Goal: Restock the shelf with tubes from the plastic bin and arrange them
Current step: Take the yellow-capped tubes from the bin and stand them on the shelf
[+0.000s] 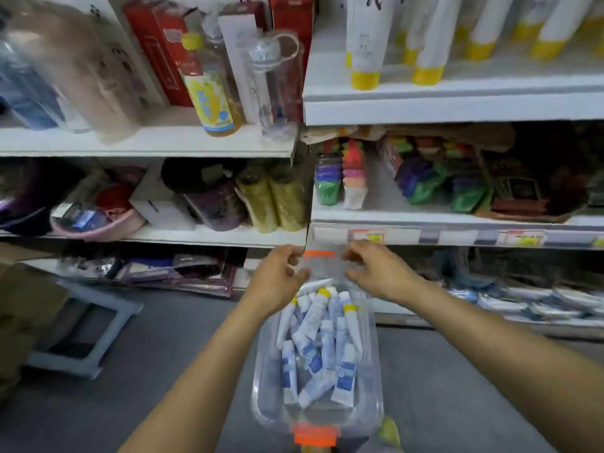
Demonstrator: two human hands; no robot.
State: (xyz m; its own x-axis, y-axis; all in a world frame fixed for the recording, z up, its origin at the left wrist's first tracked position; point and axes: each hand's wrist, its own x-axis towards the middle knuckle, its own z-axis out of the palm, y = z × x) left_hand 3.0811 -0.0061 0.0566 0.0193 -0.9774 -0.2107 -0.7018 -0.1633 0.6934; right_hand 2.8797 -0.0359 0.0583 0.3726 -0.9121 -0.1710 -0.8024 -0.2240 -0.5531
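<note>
The far rim of the plastic bin (376, 371) appears to be pinched by the curled fingers of the left hand (281, 273) and the right hand (376, 269), with an orange clip (318, 255) between the fingertips. The thin, glossy wall should be held evenly so it is not twisted. The tubes (313, 351), soft white-and-blue with crimped ends and some yellow caps, are heaped just below the fingers; the shelf (457, 109) is well above them.
</note>
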